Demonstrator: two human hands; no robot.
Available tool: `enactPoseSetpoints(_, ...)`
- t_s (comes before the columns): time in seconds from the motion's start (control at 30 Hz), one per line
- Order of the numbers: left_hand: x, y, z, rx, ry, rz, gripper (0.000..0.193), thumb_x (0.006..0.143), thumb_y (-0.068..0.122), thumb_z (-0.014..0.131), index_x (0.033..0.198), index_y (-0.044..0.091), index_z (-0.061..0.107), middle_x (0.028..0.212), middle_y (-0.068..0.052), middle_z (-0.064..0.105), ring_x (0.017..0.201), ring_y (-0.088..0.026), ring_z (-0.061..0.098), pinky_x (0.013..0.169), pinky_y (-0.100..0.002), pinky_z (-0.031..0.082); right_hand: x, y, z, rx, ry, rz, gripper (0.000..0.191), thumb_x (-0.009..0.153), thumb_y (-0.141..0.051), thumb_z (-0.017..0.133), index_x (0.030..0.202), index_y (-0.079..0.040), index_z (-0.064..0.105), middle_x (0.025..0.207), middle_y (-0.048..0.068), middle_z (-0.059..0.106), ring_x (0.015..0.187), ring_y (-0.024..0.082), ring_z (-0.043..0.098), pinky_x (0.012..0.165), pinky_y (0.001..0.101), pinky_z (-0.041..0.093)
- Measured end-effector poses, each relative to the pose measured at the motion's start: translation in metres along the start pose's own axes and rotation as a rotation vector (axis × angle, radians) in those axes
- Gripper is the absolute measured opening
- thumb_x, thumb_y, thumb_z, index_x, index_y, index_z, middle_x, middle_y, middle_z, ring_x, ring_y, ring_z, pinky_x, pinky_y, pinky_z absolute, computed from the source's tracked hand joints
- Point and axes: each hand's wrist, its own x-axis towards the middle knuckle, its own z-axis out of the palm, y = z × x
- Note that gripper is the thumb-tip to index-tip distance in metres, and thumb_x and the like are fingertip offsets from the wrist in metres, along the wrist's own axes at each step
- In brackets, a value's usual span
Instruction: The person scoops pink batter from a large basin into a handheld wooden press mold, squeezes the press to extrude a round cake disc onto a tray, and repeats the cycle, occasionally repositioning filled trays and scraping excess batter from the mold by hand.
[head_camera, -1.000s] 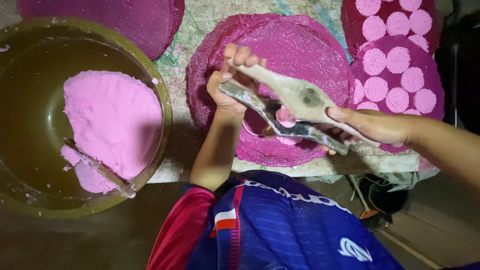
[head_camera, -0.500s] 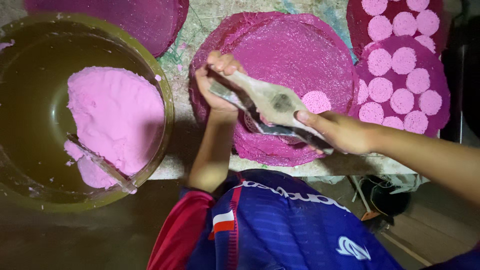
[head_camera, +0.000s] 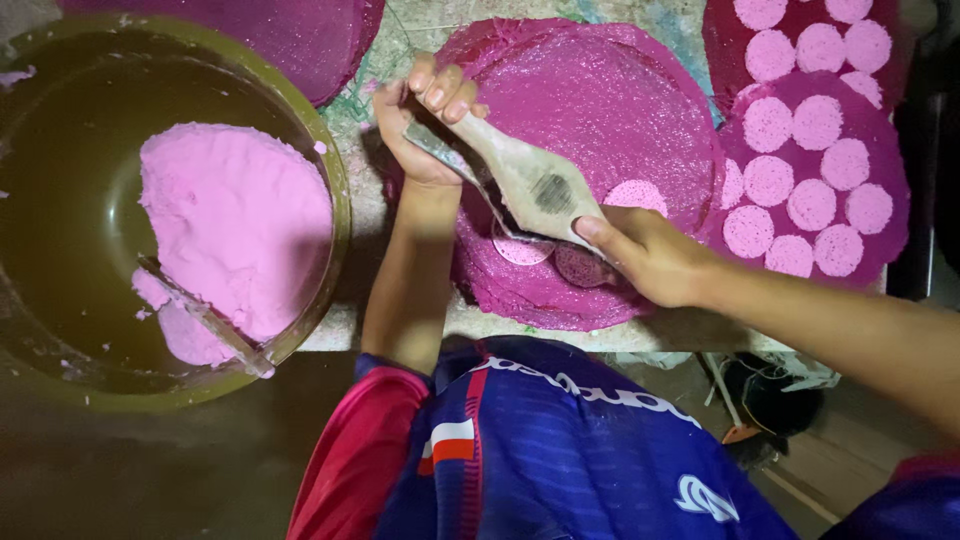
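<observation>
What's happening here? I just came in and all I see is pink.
A person is working a wooden paddle-shaped tool with both hands over a round magenta tray. The left hand grips its far end, the right hand its near end. Pale pink discs lie on this tray, and many more fill the trays on the right. A big bowl on the left holds pink dough.

Two hands are showing, the left hand (head_camera: 425, 120) and the right hand (head_camera: 645, 255). One wooden paddle (head_camera: 530, 180) is lying between them. One large bowl (head_camera: 335, 190) is holding one mound of pink dough (head_camera: 235, 225). Three pink discs (head_camera: 637, 193) are sitting on the middle round tray (head_camera: 610, 100).
</observation>
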Motion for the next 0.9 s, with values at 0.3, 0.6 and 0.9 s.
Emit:
enactPoseSetpoints(0.3,-0.014,-0.039,-0.004,-0.009,0.170,0.096,0.021,0.100,0.034,0.045,0.101,0.015,0.054,0.092,-0.001,0.060,0.092,-0.018,0.061,0.094,-0.042,0.055,-0.006,0.006,-0.020,0.087,-0.117,0.226,0.078,0.097,-0.065,0.029,0.087,0.002,0.068,0.064,0.012,0.066,0.055,0.021,0.066,0.057,0.0382,0.056)
enactPoseSetpoints(0.6,-0.004,-0.022,-0.004,0.025,0.178,0.031,0.025,0.098,0.038,0.046,0.099,0.015,0.055,0.089,0.001,0.058,0.090,-0.018,0.058,0.093,-0.042,0.054,0.001,0.015,-0.012,0.077,-0.023,0.136,0.076,0.099,-0.063,0.034,0.090,0.003,0.070,0.065,0.011,0.064,0.057,0.022,0.063,0.058,0.0411,0.053)
enactPoseSetpoints(0.9,0.009,0.014,0.041,0.560,0.241,-0.119,0.051,0.103,0.050,0.042,0.121,0.008,0.064,0.110,-0.010,0.066,0.105,-0.022,0.063,0.098,-0.040,0.053,0.018,0.054,0.007,0.156,0.186,-0.395,0.069,0.107,-0.060,0.038,0.115,0.003,0.066,0.086,0.007,0.069,0.080,0.018,0.065,0.072,0.0373,0.052)
